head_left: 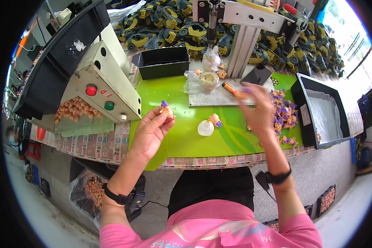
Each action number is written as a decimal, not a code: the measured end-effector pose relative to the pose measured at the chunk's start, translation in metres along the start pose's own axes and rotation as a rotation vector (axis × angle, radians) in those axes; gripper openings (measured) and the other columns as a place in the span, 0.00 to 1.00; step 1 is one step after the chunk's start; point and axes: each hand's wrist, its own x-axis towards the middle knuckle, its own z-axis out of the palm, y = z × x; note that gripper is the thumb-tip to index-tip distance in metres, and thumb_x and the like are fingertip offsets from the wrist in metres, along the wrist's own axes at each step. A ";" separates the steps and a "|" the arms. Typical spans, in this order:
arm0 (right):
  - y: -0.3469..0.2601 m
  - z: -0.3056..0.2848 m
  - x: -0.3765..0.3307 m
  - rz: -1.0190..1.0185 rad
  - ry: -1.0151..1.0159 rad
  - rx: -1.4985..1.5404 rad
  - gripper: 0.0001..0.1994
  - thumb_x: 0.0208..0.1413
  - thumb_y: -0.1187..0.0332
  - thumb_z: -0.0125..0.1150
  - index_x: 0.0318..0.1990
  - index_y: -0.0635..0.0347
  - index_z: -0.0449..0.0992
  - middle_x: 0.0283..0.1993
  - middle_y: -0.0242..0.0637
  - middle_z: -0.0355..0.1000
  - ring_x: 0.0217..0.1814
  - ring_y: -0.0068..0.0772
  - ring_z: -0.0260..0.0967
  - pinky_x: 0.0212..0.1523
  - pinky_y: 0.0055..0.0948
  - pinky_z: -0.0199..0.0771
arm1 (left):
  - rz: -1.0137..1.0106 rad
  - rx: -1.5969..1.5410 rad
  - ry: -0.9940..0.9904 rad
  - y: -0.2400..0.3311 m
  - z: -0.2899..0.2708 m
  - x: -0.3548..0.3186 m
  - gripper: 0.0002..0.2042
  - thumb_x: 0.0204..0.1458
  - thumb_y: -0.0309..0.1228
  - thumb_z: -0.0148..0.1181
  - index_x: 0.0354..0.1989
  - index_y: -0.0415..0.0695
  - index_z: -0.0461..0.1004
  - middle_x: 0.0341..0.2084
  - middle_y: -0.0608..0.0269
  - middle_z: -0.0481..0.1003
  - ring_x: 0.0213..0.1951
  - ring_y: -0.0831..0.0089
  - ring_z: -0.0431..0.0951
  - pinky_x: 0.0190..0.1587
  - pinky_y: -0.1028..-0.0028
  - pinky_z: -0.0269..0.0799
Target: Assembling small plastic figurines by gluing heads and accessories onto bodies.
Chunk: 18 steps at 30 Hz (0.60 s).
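Note:
My left hand [151, 131] pinches a small peach toy figure [165, 110] with a purple top between thumb and fingers, above the green mat [165, 142]. My right hand [257, 108], smeared by motion, hangs over the right part of the mat; whether it holds anything cannot be told. Close to its fingers lies an orange tube [230, 88] on a metal plate [202, 99]. A white rounded piece [205, 128] stands on the mat between my hands, with another peach and purple figure [215, 120] right beside it. Several more such figures [283, 111] are heaped to the right.
At left stands a beige machine [99, 78] with red and green buttons and peach pieces [76, 110] inside. A press [237, 51] rises behind the plate, near a small round tub [209, 81]. Black bins stand at back [163, 70] and right [301, 108]. Yellow-grey toy vehicles [165, 25] pile up behind.

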 end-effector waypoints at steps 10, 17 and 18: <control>0.152 -0.258 -0.072 0.925 -0.396 -0.807 0.22 0.50 0.53 0.62 0.22 0.69 0.79 0.17 0.48 0.71 0.22 0.40 0.72 0.29 0.39 0.69 | -0.184 0.236 -0.147 0.010 0.004 0.099 0.11 0.58 0.29 0.58 0.47 0.42 0.73 0.40 0.65 0.76 0.43 0.75 0.77 0.47 0.78 0.76; 0.122 -0.226 -0.061 0.399 -0.109 -0.885 0.18 0.49 0.58 0.64 0.37 0.66 0.81 0.38 0.48 0.78 0.38 0.43 0.76 0.47 0.36 0.71 | 0.010 0.589 -0.049 -0.036 0.059 0.166 0.12 0.53 0.32 0.65 0.43 0.42 0.75 0.35 0.69 0.76 0.36 0.80 0.73 0.40 0.78 0.71; 0.106 -0.215 -0.050 0.410 -0.144 -0.694 0.18 0.49 0.60 0.65 0.41 0.66 0.79 0.42 0.47 0.77 0.41 0.43 0.75 0.48 0.35 0.71 | 0.144 0.668 -0.065 -0.043 0.061 0.171 0.12 0.51 0.32 0.66 0.41 0.42 0.76 0.35 0.70 0.75 0.34 0.80 0.71 0.39 0.77 0.70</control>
